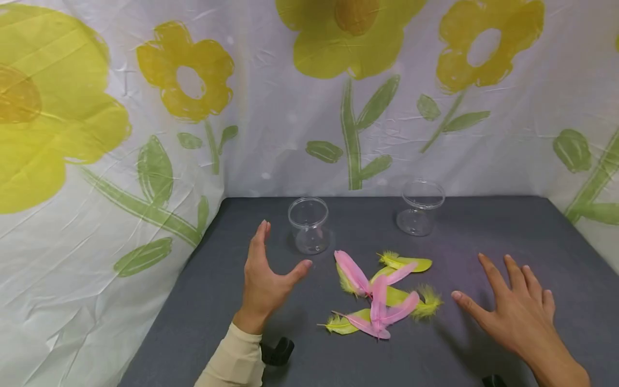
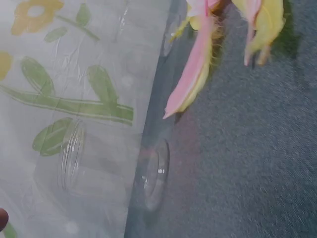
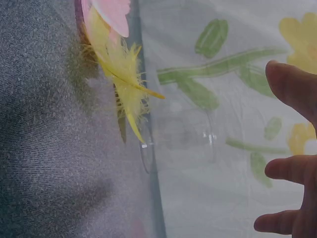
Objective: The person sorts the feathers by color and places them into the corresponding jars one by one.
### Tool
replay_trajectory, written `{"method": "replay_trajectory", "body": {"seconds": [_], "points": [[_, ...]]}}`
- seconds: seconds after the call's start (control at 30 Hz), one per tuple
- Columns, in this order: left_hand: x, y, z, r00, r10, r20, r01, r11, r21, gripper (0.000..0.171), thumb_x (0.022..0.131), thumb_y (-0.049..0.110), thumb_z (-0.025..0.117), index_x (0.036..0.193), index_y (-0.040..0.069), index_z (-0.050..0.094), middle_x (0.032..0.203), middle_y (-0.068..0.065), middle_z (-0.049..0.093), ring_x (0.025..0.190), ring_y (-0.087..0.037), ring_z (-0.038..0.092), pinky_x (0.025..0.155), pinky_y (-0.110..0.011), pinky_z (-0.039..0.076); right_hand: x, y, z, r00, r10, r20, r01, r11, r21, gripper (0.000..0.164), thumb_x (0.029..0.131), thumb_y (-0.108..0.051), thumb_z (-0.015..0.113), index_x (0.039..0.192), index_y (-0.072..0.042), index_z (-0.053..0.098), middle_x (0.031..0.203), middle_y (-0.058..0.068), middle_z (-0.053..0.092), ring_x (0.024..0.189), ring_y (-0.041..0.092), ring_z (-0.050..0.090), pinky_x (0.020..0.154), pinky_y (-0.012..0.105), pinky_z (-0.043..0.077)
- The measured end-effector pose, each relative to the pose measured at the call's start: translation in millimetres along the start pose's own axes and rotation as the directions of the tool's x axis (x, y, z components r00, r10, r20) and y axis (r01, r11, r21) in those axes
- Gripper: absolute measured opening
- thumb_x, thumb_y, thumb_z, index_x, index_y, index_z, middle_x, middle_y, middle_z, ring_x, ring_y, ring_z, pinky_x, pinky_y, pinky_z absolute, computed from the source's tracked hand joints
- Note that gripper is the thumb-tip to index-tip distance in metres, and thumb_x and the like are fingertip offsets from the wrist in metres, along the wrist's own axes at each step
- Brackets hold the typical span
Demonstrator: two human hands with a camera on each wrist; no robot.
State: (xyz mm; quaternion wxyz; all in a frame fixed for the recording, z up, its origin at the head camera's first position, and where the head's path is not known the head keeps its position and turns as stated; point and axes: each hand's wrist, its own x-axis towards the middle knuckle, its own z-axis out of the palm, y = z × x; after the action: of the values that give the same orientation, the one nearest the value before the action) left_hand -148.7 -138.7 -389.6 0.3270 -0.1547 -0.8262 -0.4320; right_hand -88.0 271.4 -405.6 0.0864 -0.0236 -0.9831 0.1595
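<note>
Between the left hand (image 1: 264, 289) and the right hand (image 1: 521, 316), both spread wide and holding nothing, we see feathers (image 1: 379, 306), which we judge very light, soft, easily bent, best pinched at the quill (image 3: 155, 94).

Head view looked forward and down over the table (image 1: 217, 279) to its far edge (image 1: 358, 198). Both wrist views sat lower, nearer, turned sideways, facing that edge; shared the feathers (image 1: 379, 301).

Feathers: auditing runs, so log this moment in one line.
left hand: holds nothing; right hand: holds nothing; feathers: overlapping on table; cups: upright
</note>
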Motion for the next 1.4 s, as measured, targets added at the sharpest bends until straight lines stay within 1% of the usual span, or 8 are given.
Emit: {"method": "replay_trajectory", "body": {"seconds": [0.33, 0.47, 0.63, 0.77, 0.9, 1.03, 1.17, 1.4], "points": [[13.4, -8.3, 10.4, 0.998, -0.057, -0.034, 0.049, 0.978, -0.205, 0.1, 0.077, 0.048, 0.076, 0.153, 0.011, 0.022, 0.145, -0.013, 0.041, 0.127, -0.027, 0.042, 0.094, -0.05, 0.04, 4.4, 1.6, -0.1, 1.0, -0.01, -0.004, 0.01, 1.0, 0.004, 0.094, 0.085, -0.065, 0.058, 0.154, -0.016, 0.018, 0.146, 0.037, 0.015, 0.129, 0.062, 0.008, 0.086, 0.08, 0.008], [20.9, -12.9, 17.5, 0.997, -0.072, -0.039, 0.056, 0.946, -0.321, 0.102, 0.079, 0.05, 0.075, 0.152, 0.005, 0.02, 0.144, -0.018, 0.04, 0.127, -0.033, 0.041, 0.095, -0.055, 0.038, 5.7, 2.6, 0.2, 1.0, -0.014, -0.016, 0.014, 1.0, 0.001, 0.095, 0.084, -0.065, 0.059, 0.154, -0.015, 0.02, 0.144, 0.038, 0.018, 0.126, 0.063, 0.012, 0.084, 0.08, 0.011], [28.0, -17.4, 25.0, 0.989, -0.146, -0.02, 0.122, 0.885, -0.449, 0.095, 0.082, 0.024, 0.075, 0.149, -0.006, 0.015, 0.141, -0.029, 0.036, 0.126, -0.047, 0.036, 0.093, -0.063, 0.033, 5.3, 3.2, 3.2, 1.0, -0.019, -0.012, 0.019, 1.0, 0.004, 0.095, 0.083, -0.065, 0.061, 0.153, -0.014, 0.022, 0.142, 0.038, 0.021, 0.123, 0.064, 0.017, 0.082, 0.079, 0.014], [29.7, -29.0, 34.5, 0.967, -0.254, 0.0, 0.229, 0.873, -0.43, 0.094, 0.082, 0.021, 0.075, 0.15, -0.002, 0.015, 0.142, -0.021, 0.038, 0.126, -0.037, 0.038, 0.094, -0.057, 0.036, 5.9, 3.6, 5.4, 1.0, -0.008, -0.014, 0.008, 1.0, 0.007, 0.096, 0.083, -0.066, 0.061, 0.153, -0.013, 0.022, 0.142, 0.038, 0.02, 0.124, 0.063, 0.016, 0.083, 0.08, 0.013], [29.3, -45.3, 49.6, 0.934, -0.356, 0.033, 0.344, 0.871, -0.351, 0.103, 0.079, 0.037, 0.078, 0.152, 0.005, 0.014, 0.146, -0.011, 0.035, 0.131, -0.027, 0.036, 0.099, -0.053, 0.035, 6.7, 2.8, 5.8, 1.0, -0.005, -0.015, 0.005, 1.0, 0.006, 0.096, 0.082, -0.066, 0.061, 0.152, -0.011, 0.024, 0.14, 0.039, 0.022, 0.122, 0.064, 0.017, 0.083, 0.079, 0.014], [30.2, -56.7, 65.8, 0.88, -0.466, 0.088, 0.47, 0.83, -0.302, 0.111, 0.075, 0.045, 0.079, 0.153, 0.004, 0.011, 0.15, -0.013, 0.03, 0.136, -0.029, 0.03, 0.104, -0.052, 0.031, 6.0, 3.4, 8.7, 1.0, -0.014, -0.023, 0.015, 1.0, 0.014, 0.096, 0.081, -0.065, 0.063, 0.152, -0.012, 0.024, 0.139, 0.039, 0.023, 0.121, 0.064, 0.019, 0.083, 0.08, 0.014], [31.4, -65.7, 80.1, 0.837, -0.536, 0.112, 0.546, 0.801, -0.248, 0.116, 0.073, 0.046, 0.081, 0.152, 0.001, 0.011, 0.15, -0.019, 0.028, 0.137, -0.032, 0.027, 0.107, -0.052, 0.026, 5.9, 5.6, 11.4, 0.999, -0.016, -0.033, 0.016, 1.0, 0.023, 0.096, 0.081, -0.064, 0.063, 0.152, -0.013, 0.024, 0.14, 0.039, 0.022, 0.122, 0.064, 0.018, 0.083, 0.08, 0.013], [28.9, -75.9, 95.8, 0.824, -0.554, 0.122, 0.567, 0.804, -0.18, 0.119, 0.07, 0.046, 0.083, 0.152, 0.0, 0.01, 0.151, -0.021, 0.027, 0.138, -0.034, 0.025, 0.108, -0.052, 0.024, 5.3, 6.8, 11.6, 0.999, -0.018, -0.043, 0.02, 0.999, 0.039, 0.096, 0.082, -0.062, 0.065, 0.153, -0.014, 0.023, 0.142, 0.038, 0.02, 0.123, 0.065, 0.017, 0.083, 0.08, 0.013]]}}
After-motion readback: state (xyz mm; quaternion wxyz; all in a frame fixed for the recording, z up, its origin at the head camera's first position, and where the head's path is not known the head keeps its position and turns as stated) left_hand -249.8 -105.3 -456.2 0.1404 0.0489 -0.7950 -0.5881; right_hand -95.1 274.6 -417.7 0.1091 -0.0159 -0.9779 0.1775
